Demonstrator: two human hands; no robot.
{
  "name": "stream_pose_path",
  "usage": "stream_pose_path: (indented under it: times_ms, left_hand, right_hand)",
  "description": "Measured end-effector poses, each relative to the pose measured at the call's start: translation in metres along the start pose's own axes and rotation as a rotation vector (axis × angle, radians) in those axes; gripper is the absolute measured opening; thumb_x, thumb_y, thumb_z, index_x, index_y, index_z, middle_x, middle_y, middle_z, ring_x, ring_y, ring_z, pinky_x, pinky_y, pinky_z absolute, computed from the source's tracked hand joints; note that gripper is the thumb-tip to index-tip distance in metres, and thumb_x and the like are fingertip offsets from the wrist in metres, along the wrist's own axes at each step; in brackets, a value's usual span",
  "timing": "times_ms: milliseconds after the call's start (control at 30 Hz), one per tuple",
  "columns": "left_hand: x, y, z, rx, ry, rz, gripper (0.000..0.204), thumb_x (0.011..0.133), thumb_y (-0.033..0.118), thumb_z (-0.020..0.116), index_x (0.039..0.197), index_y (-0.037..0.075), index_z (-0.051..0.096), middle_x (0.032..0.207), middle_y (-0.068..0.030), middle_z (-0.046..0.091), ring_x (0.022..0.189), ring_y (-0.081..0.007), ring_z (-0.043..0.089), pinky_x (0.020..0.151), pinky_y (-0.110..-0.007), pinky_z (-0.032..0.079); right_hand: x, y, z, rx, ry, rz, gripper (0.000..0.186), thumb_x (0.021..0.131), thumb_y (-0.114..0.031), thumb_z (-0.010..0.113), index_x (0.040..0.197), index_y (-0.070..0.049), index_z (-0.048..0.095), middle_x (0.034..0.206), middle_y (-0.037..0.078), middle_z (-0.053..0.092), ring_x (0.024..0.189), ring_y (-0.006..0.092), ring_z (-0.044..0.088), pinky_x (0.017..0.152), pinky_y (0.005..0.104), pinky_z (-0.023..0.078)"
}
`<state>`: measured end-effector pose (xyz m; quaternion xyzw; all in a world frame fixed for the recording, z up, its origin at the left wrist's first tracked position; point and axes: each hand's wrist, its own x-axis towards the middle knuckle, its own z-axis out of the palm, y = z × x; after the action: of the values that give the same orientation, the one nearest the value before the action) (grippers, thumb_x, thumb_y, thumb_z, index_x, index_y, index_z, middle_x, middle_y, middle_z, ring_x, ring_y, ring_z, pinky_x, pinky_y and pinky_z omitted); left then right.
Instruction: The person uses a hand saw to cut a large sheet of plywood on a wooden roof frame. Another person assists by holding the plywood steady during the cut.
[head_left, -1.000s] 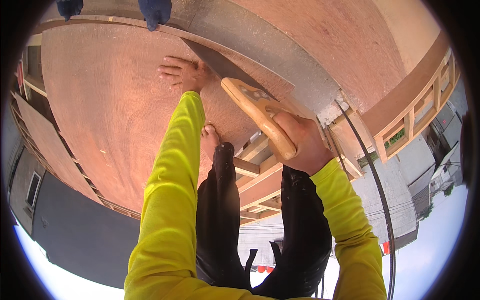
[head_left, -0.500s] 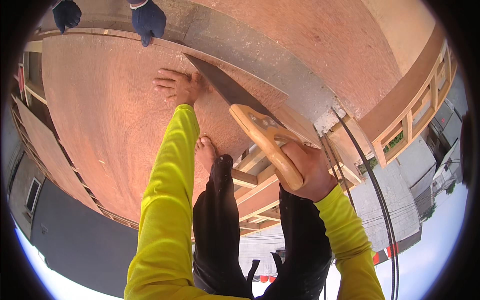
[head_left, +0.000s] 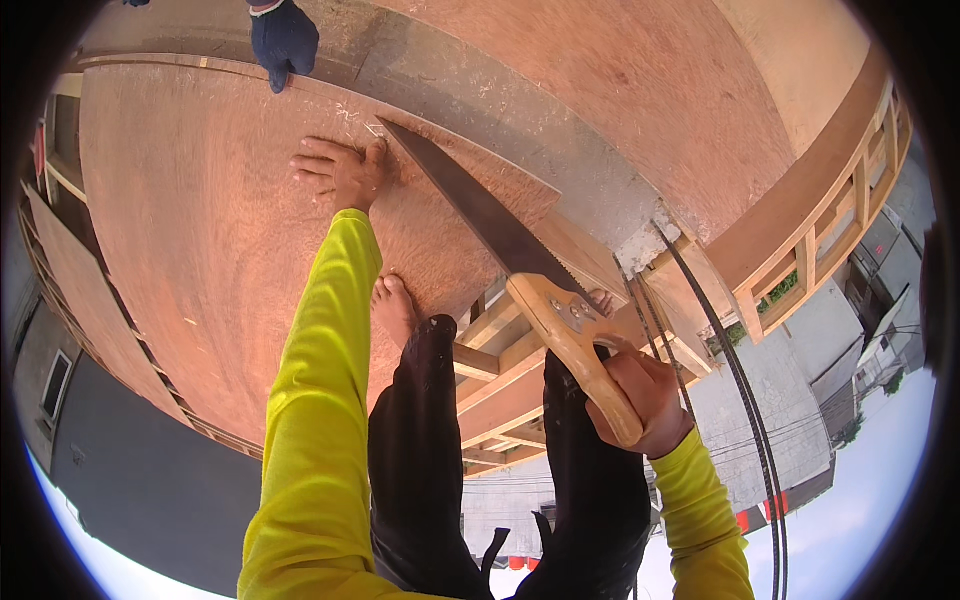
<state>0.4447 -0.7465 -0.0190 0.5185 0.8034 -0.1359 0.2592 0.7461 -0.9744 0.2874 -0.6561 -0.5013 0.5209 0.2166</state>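
Note:
My right hand (head_left: 645, 395) is wrapped round the wooden handle of a handsaw (head_left: 480, 215). Its dark blade slants up and left across the reddish plywood sheet (head_left: 200, 220), with the narrow tip near the sheet's far edge. My left hand (head_left: 345, 178) lies on the plywood just left of the blade, fingers spread and pressing down. Part of the cut line is hidden under the blade. At the sheet's far edge a co-worker's hand in a dark blue glove (head_left: 284, 45) touches the wood.
My bare foot (head_left: 395, 308) rests on the sheet near its edge. Timber framing (head_left: 500, 350) shows below, between my legs. Dark rebar rods (head_left: 735, 365) stand on the right, by a concrete strip (head_left: 590, 165). Another plywood panel (head_left: 650, 90) lies beyond.
My right hand has drawn the saw back, down and to the right, and more blade shows. The co-worker's other gloved hand has moved almost out of view at the top left.

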Motion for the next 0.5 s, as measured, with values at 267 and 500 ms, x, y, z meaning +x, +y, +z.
stream_pose_path:
  times_ms: [267,500]
  left_hand:
    - [-0.008,0.021,0.001,-0.062,-0.013,0.074,0.131,0.083,0.054,0.072,0.155,-0.002,-0.022,0.155,-0.0425,-0.029,0.145,-0.0602,-0.025,0.112,-0.077,0.006]
    - [-0.013,-0.002,-0.005,-0.039,-0.01,0.03,0.131,0.084,0.057,0.071,0.155,-0.001,-0.022,0.155,-0.0418,-0.029,0.144,-0.0602,-0.026,0.112,-0.077,0.007]
  right_hand:
    - [0.055,0.031,0.015,0.043,0.012,-0.028,0.021,0.073,0.0,0.071,0.09,-0.002,0.059,0.075,0.015,0.065,0.062,0.0366,0.065,0.068,0.0407,0.057]
    - [-0.042,0.004,-0.025,-0.051,-0.003,-0.014,0.02,0.071,0.001,0.069,0.086,-0.004,0.059,0.071,0.015,0.065,0.066,0.0347,0.07,0.086,0.0435,0.059]
